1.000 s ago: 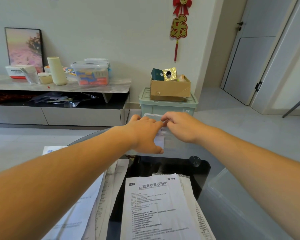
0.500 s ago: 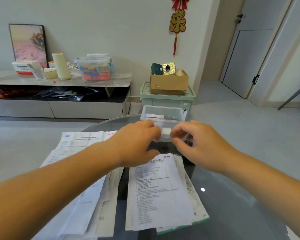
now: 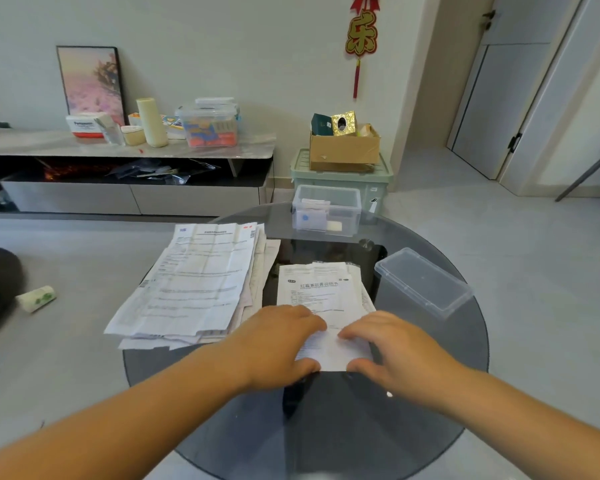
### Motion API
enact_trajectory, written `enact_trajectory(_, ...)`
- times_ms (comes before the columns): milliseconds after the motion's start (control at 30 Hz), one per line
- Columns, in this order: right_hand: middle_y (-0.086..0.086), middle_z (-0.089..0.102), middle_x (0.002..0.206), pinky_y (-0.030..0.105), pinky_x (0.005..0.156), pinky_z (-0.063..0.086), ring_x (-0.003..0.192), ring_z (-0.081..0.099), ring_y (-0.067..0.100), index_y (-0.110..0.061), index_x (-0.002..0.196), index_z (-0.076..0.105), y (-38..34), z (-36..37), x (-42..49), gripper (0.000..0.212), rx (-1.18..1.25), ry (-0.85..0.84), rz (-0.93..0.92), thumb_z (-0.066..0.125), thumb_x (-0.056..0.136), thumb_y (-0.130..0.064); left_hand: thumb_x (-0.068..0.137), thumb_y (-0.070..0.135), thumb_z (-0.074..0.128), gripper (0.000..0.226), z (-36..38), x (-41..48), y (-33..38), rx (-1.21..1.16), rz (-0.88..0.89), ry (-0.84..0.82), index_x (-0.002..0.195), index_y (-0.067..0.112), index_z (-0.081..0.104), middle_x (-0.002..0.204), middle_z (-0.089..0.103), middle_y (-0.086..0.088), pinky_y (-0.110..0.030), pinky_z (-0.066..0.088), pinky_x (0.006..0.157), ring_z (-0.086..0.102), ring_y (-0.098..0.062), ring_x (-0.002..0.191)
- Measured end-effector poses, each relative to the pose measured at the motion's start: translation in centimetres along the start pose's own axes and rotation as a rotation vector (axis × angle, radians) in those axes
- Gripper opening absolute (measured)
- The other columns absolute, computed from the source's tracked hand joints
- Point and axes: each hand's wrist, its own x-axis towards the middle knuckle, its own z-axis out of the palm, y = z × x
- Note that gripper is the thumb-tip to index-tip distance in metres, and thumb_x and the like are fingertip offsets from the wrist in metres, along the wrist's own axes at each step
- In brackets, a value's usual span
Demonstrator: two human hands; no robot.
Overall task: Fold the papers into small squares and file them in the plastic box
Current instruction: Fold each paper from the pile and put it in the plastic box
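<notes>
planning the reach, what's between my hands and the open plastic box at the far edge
Head view: the small paper stack, then bare glass to the box.

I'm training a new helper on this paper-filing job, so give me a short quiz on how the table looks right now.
1. True or false: the plastic box at the far edge of the table already has folded papers in it.
2. Where is the clear lid? A) on the box B) on the table, right of the top sheet C) in a hand
3. Fill in: the left hand and right hand both hold the ____ end of the top sheet.
Key: 1 true; 2 B; 3 near.
</notes>
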Motion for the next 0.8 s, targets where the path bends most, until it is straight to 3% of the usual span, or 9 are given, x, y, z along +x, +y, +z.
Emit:
enact_trajectory(100,-0.02,0.053,0.138,0.02,0.104,0.038,0.127,0.043,0.004,-0.038,0.136,0.053,-0.5,0.2,-1.1,0.044,-0.028,-0.007,-0.006,0.059,0.095,-0.049,0.097,0.051,0.054,0.056,0.6,-0.9,0.3,-0.024,0.006,-0.006,0.148,0.034,0.04,0.147,0.045,0.01,-0.03,0.037,0.111,0.042,-0.012,0.131)
enact_trajectory(233,-0.022,0.044,0.146,0.026,0.114,0.031,0.135,0.033,0.003,-0.039,0.135,0.055,-0.3,0.9,-2.0,0.05,0.009,-0.025,-0.049,0.061,0.09,-0.059,0.093,0.057,0.057,0.056,1.2,-1.6,-0.2,-0.139,0.012,-0.004,0.144,0.036,0.044,0.143,0.043,0.014,-0.028,0.037,0.111,0.038,-0.006,0.129)
enact_trajectory(400,-0.029,0.054,0.126,0.029,0.109,0.036,0.12,0.036,-0.006,-0.04,0.125,0.064,0.3,2.0,-1.9,0.046,0.2,0.064,0.025,0.073,0.082,-0.056,0.091,0.058,0.06,0.053,1.8,-1.1,-0.9,-0.182,0.004,0.006,0.14,0.042,0.047,0.136,0.04,0.016,-0.028,0.034,0.11,0.035,-0.005,0.124)
enact_trajectory(567,-0.03,0.045,0.119,0.027,0.108,0.036,0.122,0.034,-0.003,-0.042,0.124,0.062,0.9,2.2,-1.2,0.051,0.307,0.019,0.099,0.078,0.077,-0.054,0.089,0.062,0.061,0.06,2.0,-0.5,-1.6,-0.199,0.028,-0.038,0.142,0.043,0.042,0.136,0.034,0.017,-0.029,0.029,0.111,0.028,-0.005,0.124)
enact_trajectory(800,-0.027,0.042,0.117,0.029,0.108,0.036,0.125,0.031,0.004,-0.047,0.102,0.064,1.3,2.2,-0.6,0.028,0.307,-0.066,0.106,0.076,0.078,-0.056,0.077,0.068,0.071,0.064,2.2,0.0,-2.5,-0.288,0.034,-0.07,0.131,0.045,0.047,0.131,0.032,0.019,-0.025,0.028,0.106,0.027,-0.005,0.121)
